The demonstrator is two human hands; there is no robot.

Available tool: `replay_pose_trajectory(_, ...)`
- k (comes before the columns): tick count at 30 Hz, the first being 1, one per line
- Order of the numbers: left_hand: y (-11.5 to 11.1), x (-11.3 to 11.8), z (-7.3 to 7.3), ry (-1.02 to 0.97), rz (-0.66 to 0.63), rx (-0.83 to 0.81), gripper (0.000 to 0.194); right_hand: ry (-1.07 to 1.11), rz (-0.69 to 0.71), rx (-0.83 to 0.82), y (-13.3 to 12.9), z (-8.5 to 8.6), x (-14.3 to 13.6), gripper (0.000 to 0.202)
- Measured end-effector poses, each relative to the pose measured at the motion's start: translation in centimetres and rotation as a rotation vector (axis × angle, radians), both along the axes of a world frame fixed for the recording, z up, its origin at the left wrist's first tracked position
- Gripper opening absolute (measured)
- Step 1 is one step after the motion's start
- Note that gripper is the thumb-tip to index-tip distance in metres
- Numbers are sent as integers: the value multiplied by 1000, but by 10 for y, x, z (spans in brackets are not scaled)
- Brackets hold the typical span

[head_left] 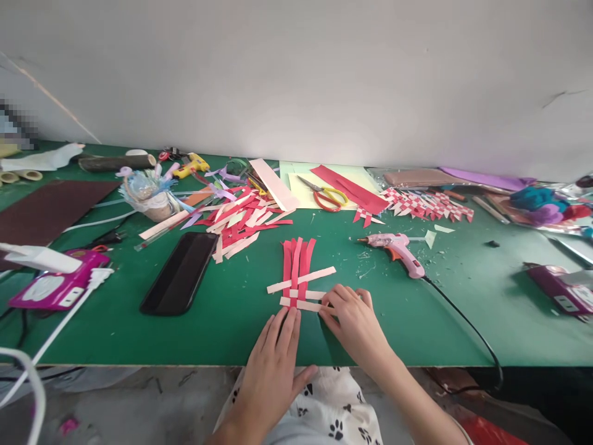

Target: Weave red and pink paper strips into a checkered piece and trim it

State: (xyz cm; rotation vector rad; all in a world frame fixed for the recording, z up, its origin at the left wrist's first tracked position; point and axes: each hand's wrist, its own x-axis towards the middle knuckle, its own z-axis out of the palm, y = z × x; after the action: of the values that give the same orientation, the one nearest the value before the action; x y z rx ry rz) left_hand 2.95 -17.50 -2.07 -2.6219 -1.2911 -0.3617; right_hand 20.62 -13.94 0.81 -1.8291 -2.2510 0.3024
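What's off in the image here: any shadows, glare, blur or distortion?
Head view: woven red and pink paper strips fairly clear; soft shadow on the green tabletop beside the right hand; pale sheen toward the tabletop's right side; purple socket box at far right, stretched-looking and soft; upper-left patch pixelated.

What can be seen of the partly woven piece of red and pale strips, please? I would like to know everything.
The woven piece lies on the green table. Flat red strips, paper-like in look, run away from the person, their far ends loose and uneven. Three pale pink strips cross them; the farthest slants, its right end farther away. The left hand has fingertips at the near edge; the right hand pinches at the nearer pale strips' right ends.
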Motion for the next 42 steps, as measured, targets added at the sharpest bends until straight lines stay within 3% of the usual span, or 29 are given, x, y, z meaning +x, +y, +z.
replay_pose_trajectory(6, 0, 4, 2, 29, 16, 6, 69, -134, -16, -29, -1, 1, -7, 16)
replay_pose_trajectory(16, -7, 10, 3, 62, 65, 17, 66, 8, -86, -254, 9, 9, -5, 16)
replay_pose_trajectory(30, -7, 9, 8, 16, 50, -51, 69, 186, 86, -296, 25, 14, 15, 14)
replay_pose_trajectory(33, 2, 1, 18, -60, -3, -145, 60, 157, 103, -288, 27, 15, 17, 12)
replay_pose_trajectory(37, 27, -16, 34, -136, 34, -221, 44, 118, 155, -274, 30, 19, 22, 11)
replay_pose_trajectory(42, 53, -24, 38, -112, 6, -329, 51, 40, 247, -248, 34, 25, 29, 14)
